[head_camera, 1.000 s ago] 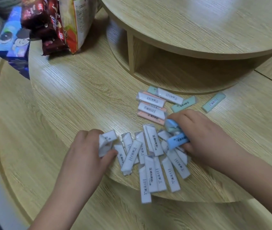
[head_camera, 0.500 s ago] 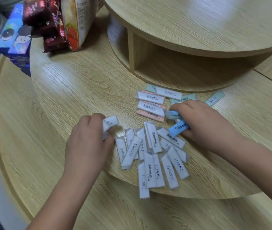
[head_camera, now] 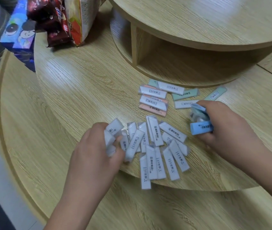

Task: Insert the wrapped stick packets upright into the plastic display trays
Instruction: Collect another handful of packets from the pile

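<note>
Several white wrapped stick packets (head_camera: 155, 146) lie in a loose heap on the round wooden shelf (head_camera: 82, 90). Behind them lies a smaller group of pink, green and white packets (head_camera: 153, 103), and one green packet (head_camera: 215, 94) lies apart at the right. My left hand (head_camera: 95, 150) grips a few white packets (head_camera: 113, 130) at the heap's left edge. My right hand (head_camera: 225, 127) holds a blue packet (head_camera: 201, 128) together with a few others bunched above it. No plastic display tray is in view.
Snack bags (head_camera: 60, 22) and a blue biscuit box (head_camera: 19, 37) stand at the shelf's back left. A higher round tier (head_camera: 206, 22) with an open compartment below overhangs the back right. A lower wooden tier (head_camera: 148, 209) runs under the shelf's front edge.
My right hand has shifted right and slightly back with the blue packet, uncovering white packets it had covered. My left hand has stayed at the heap's left with its white packets.
</note>
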